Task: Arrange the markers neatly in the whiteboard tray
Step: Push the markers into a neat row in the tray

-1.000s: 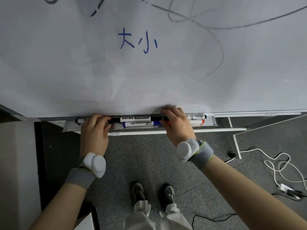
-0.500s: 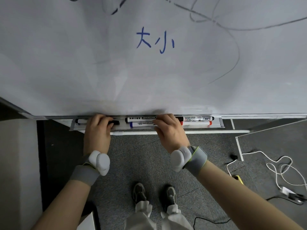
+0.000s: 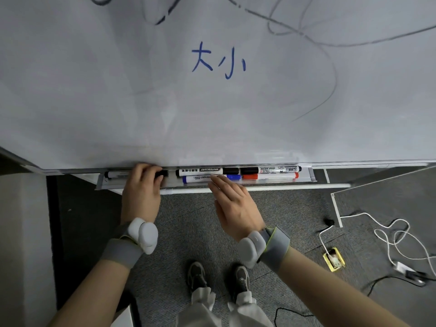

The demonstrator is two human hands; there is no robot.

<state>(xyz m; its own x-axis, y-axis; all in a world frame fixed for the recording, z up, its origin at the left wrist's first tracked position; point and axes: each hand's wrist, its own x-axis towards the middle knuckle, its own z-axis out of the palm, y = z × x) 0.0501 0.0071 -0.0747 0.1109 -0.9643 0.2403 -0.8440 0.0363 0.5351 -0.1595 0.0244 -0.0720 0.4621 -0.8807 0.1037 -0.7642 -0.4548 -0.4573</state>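
Note:
The whiteboard tray (image 3: 311, 176) runs under the board's lower edge. Two rows of markers lie in it, end to end. The back row holds a left black marker (image 3: 115, 173), a middle black marker (image 3: 200, 171) and a right black marker (image 3: 276, 169). In front lie a blue marker (image 3: 233, 177) and a red marker (image 3: 271, 177). My left hand (image 3: 141, 190) curls its fingers over the left black marker and hides its middle. My right hand (image 3: 236, 206) is flat with its fingers stretched out. Its fingertips rest at the blue marker's label, holding nothing.
The whiteboard (image 3: 212, 102) carries blue characters and grey scribbles. A white bar (image 3: 295, 186) runs just below the tray. On the grey carpet lie white cables (image 3: 389, 237), a yellow floor socket (image 3: 333, 258) and, at the right, a dark panel (image 3: 389, 192). My shoes (image 3: 219, 277) stand below.
My right hand has let go of the middle black marker, opened and drawn back toward me. That marker now lies uncovered in the back row. My left hand stays on the left black marker.

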